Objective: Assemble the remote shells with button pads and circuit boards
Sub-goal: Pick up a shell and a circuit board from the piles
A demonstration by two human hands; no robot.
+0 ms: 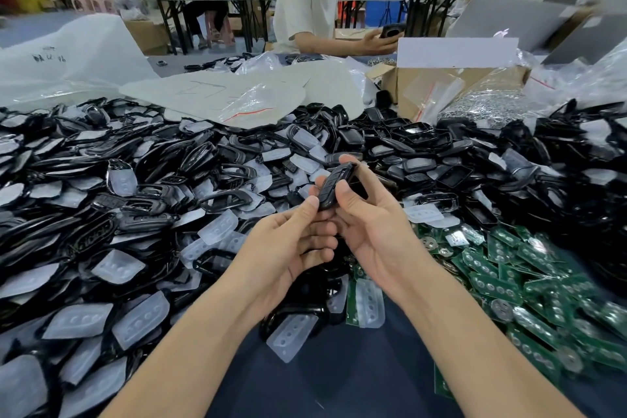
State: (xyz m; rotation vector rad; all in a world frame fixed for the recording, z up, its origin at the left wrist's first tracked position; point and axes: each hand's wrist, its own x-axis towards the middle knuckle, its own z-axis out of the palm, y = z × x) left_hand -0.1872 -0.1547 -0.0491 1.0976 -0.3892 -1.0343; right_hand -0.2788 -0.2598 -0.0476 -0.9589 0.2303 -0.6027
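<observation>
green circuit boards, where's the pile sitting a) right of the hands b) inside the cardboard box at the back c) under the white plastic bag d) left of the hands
a: the green circuit boards lie heaped to the person's right of both hands, while the left hand and right hand together hold a black remote shell.

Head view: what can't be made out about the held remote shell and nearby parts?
All in the head view.
The remote shell: the left hand and right hand grip it; fingers cover its back and lower end, so any pad or board inside is hidden.
The circuit boards: pile cut off by right edge.
The white bag: writing too blurred to read.
</observation>
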